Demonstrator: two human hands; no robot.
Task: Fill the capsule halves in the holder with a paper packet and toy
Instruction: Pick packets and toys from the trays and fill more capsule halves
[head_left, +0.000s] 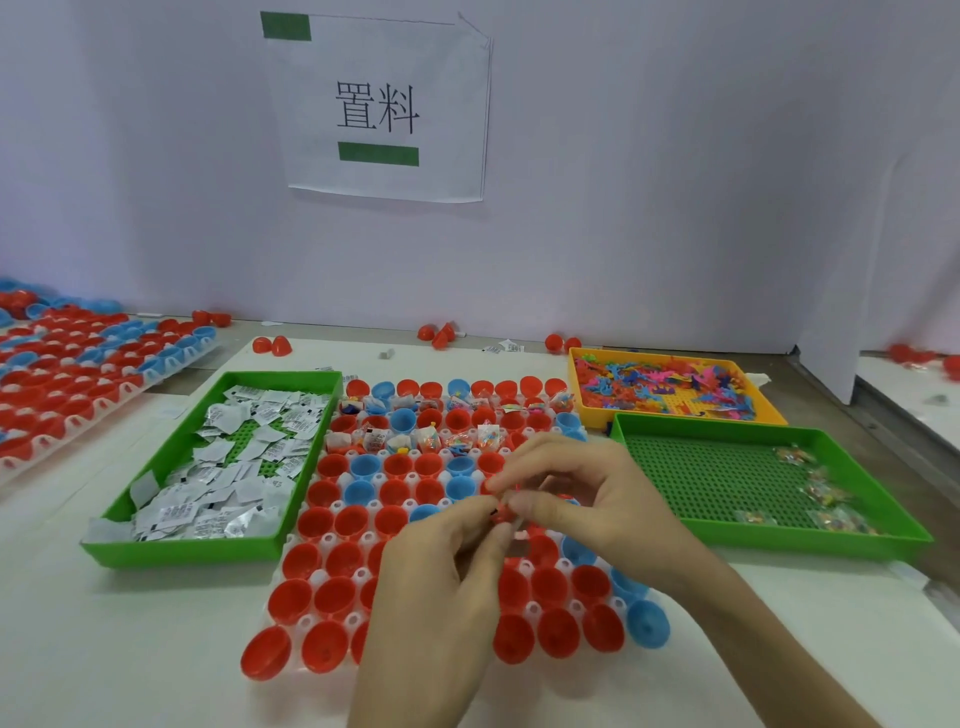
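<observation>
While both hands meet over the middle of the white plastic holder (319, 577), the small red toy piece (500, 515) sits pinched between them. The left hand (441, 587) nips it with thumb and forefinger from the near side, and the right hand (582, 493) grips it with curled fingertips from the far side. It is too small and too covered to tell its long axis, or whether it is wrapped.

The open red and blue plastic capsule halves (316, 521) stand directly beneath. The nearest empty ones lie just under and a little left of the fingertips, while the filled halves (400, 441) form rows farther back, towards the wall. So the drop is probably straight down or slightly forward, with both hands equally near.

The white paper packets (228, 415) lie in the green plastic tray (192, 553) on the left, closer to the left hand. The loose coloured toys (670, 387) fill the yellow plastic tray (575, 379) at the right rear, closer to the right hand.
</observation>
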